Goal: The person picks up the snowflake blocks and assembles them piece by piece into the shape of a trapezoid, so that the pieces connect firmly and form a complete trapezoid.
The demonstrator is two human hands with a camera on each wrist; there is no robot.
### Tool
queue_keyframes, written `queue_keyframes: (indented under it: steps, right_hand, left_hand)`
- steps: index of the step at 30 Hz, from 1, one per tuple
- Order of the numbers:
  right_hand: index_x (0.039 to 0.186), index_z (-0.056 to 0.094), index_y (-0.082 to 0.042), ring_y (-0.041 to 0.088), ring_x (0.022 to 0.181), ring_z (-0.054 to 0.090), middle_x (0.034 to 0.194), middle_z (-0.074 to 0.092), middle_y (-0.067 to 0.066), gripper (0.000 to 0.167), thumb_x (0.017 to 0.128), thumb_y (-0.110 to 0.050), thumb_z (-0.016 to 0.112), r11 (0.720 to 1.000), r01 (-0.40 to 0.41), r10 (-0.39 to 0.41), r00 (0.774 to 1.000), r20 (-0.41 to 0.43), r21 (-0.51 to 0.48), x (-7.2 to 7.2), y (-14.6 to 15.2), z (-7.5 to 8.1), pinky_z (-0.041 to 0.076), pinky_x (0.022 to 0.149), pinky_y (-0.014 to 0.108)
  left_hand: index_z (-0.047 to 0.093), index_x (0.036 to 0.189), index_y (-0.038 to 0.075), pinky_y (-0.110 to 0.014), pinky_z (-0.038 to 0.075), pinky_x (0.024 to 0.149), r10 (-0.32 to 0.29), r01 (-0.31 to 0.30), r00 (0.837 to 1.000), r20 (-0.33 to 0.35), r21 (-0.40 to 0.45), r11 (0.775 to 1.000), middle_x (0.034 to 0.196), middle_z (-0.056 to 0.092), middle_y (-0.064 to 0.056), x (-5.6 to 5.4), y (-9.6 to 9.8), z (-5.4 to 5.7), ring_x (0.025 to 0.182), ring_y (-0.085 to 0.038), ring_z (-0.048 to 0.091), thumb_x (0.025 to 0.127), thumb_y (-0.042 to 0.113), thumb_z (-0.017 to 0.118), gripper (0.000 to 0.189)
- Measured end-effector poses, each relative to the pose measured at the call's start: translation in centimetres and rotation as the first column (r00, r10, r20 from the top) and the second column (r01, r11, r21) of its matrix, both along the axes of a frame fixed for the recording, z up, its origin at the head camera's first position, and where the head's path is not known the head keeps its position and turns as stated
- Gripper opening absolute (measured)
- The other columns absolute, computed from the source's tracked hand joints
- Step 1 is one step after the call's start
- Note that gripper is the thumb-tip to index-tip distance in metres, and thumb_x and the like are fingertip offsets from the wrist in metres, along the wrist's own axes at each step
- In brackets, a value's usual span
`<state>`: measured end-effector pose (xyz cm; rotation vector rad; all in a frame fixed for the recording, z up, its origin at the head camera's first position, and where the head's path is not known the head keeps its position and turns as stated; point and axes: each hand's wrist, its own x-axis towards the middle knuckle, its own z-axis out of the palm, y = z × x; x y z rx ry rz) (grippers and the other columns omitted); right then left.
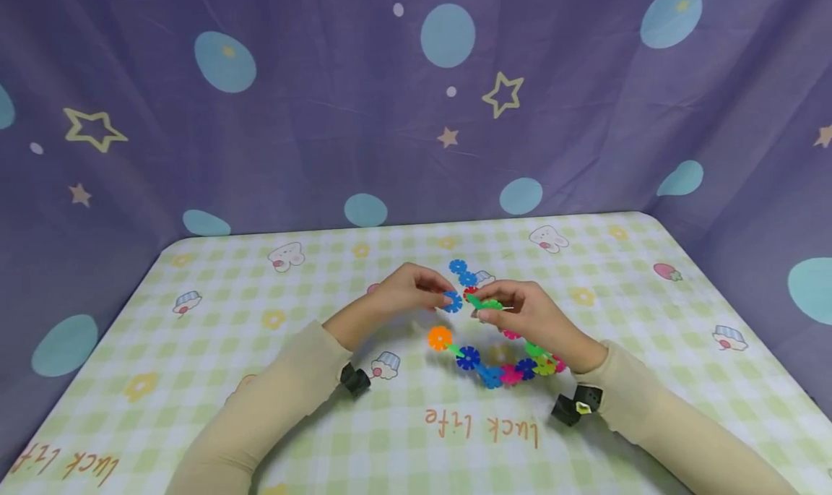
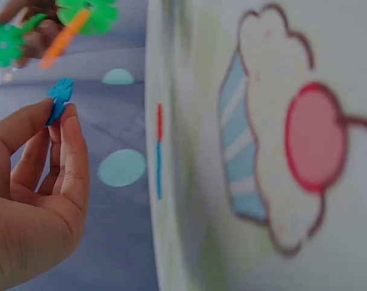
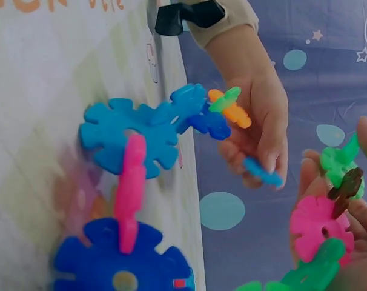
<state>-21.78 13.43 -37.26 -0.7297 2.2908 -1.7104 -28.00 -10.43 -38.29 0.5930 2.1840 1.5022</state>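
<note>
My left hand [image 1: 408, 290] pinches a light blue snowflake disc [image 2: 60, 100] between thumb and fingers, above the table. Opposite it, my right hand [image 1: 529, 320] holds the green discs [image 1: 489, 305] at one end of a chain of slotted-together snowflake discs. From that hand the chain curves down and round toward me, through pink [image 3: 321, 227], dark blue [image 1: 468, 358] and light blue [image 3: 129, 136] discs. An orange disc [image 1: 440, 338] forms its other end, below my left hand. The held blue disc is apart from the chain.
Two light blue discs [image 1: 458, 267] and a red disc [image 1: 469, 293] lie on the table just beyond my hands. A checked cloth [image 1: 312, 408] with printed cupcakes covers the table. A purple curtain [image 1: 292, 141] hangs behind it. Each wrist carries a black camera [image 1: 354, 381].
</note>
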Motion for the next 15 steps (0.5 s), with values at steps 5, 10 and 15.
queue_keyframes:
  steps: [5,10,15]
  right_hand:
    - [0.112,0.067,-0.011,0.040,0.076,0.061,0.113,0.067,0.011,0.026,0.090,-0.023,0.066,0.999,0.035,-0.036,0.999,0.024,0.029,-0.2,-0.3,0.1,0.052,0.061,0.031]
    - [0.112,0.068,-0.013,0.027,0.057,0.054,0.108,0.068,0.011,0.027,0.088,-0.023,0.068,0.998,0.048,-0.048,0.999,-0.012,0.041,-0.1,-0.8,0.1,0.049,0.056,0.028]
    - [0.109,0.070,-0.007,0.014,0.047,0.046,0.104,0.069,0.010,0.026,0.085,-0.017,0.071,0.996,0.070,-0.065,0.993,-0.095,0.050,0.3,-1.5,0.4,0.045,0.049,0.024]
  left_hand:
    - [0.068,0.106,-0.002,-0.047,0.053,0.080,0.096,-0.096,0.995,0.008,0.114,0.989,0.090,0.071,-0.005,1.3,-1.2,1.6,0.086,-0.028,0.066,0.088,0.009,0.066,0.021]
    - [0.069,0.104,0.000,-0.051,0.052,0.078,0.128,-0.117,0.990,-0.059,0.162,0.980,0.087,0.071,-0.004,2.7,-1.5,3.0,0.080,-0.025,0.066,0.088,0.011,0.067,0.020]
    - [0.071,0.104,0.003,-0.035,0.056,0.073,0.105,-0.085,0.984,-0.145,0.138,0.987,0.090,0.072,-0.007,4.0,-1.6,3.8,0.076,-0.019,0.067,0.086,0.013,0.069,0.021]
